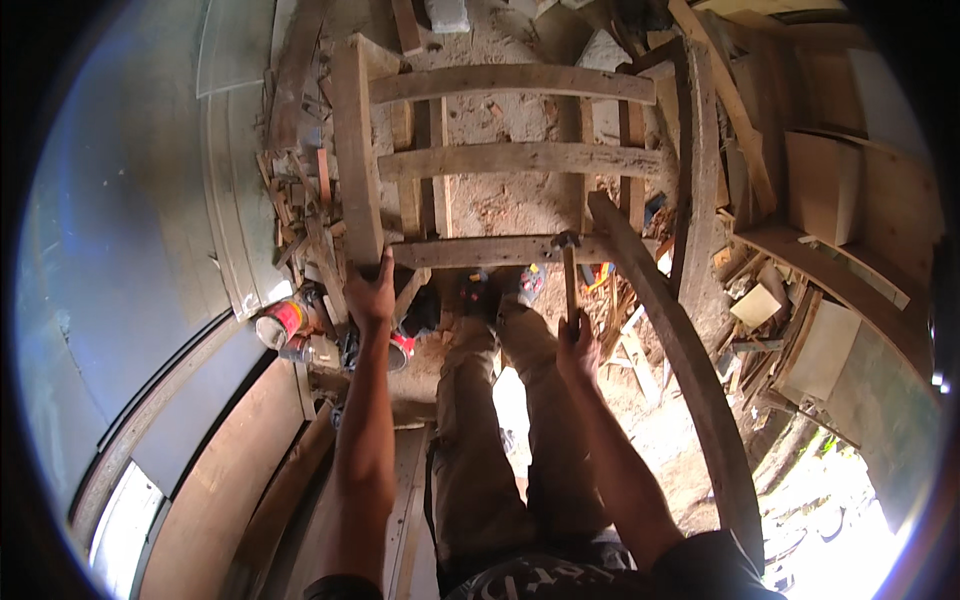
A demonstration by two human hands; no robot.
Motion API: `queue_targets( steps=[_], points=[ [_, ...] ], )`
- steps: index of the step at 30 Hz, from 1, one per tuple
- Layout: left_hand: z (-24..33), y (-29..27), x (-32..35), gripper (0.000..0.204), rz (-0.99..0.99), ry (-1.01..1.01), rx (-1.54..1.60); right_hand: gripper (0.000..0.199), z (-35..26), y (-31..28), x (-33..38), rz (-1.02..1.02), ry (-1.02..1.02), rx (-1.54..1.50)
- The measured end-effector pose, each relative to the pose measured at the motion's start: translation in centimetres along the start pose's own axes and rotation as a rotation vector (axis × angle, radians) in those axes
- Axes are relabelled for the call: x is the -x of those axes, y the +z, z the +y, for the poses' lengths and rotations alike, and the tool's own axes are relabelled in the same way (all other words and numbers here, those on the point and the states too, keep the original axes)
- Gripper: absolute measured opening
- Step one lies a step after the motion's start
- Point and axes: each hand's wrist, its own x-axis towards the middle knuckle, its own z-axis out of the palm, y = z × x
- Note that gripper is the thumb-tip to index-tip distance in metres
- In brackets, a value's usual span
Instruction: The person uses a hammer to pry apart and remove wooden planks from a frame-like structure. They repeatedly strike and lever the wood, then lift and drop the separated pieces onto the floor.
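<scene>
A rough wooden frame [520,158] spans the space before me, with several crosspieces between two side beams. My left hand [370,298] grips the near end of its left side beam [357,150], thumb pointing up along the wood; the fingers are partly hidden. In my right hand [577,350] is a hammer [570,280], held by its handle. Its head overlaps the nearest crosspiece [480,252] in the picture; whether they touch, I cannot tell. A long loose-looking plank [680,370] slants from that crosspiece's right end toward me, right of my right forearm.
Wood scraps [290,210] lie along the left side, near a red and white can [280,325]. More offcuts and boards [800,310] are heaped at the right. Large sheets [130,230] lean at the left. Sandy ground [510,200] shows through the frame.
</scene>
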Motion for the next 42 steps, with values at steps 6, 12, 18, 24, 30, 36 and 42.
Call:
queue_targets(
  steps=[6,12,18,24,30,36,42],
  points=[
    [-0.5,0.6,0.3,0.066,0.062,0.059,-0.086,0.043,0.5,-0.6,2.2,-0.046,-0.045,-0.026],
    [0.5,-0.5,0.1,0.061,-0.029,0.065,0.02,0.044,-0.2,-1.4,3.4,-0.12,0.045,-0.078],
    [1.6,-1.5,0.3,0.06,-0.081,0.074,-0.015,0.05,2.0,-0.1,4.7,-0.167,0.132,-0.054],
    [0.3,0.3,0.5,0.065,0.053,0.033,-0.055,0.043,2.4,2.0,5.3,-0.09,0.078,-0.018],
    [1.1,-1.1,0.7,0.065,-0.036,0.017,0.044,0.048,-0.4,0.3,6.2,-0.248,0.186,-0.017],
    [0.0,0.1,0.5,0.061,0.027,-0.006,-0.039,0.047,1.3,1.6,5.9,-0.225,0.177,-0.053],
    [0.6,-0.4,0.7,0.058,0.003,0.052,0.055,0.042,2.0,1.5,6.7,-0.219,0.187,0.019]
  ],
)
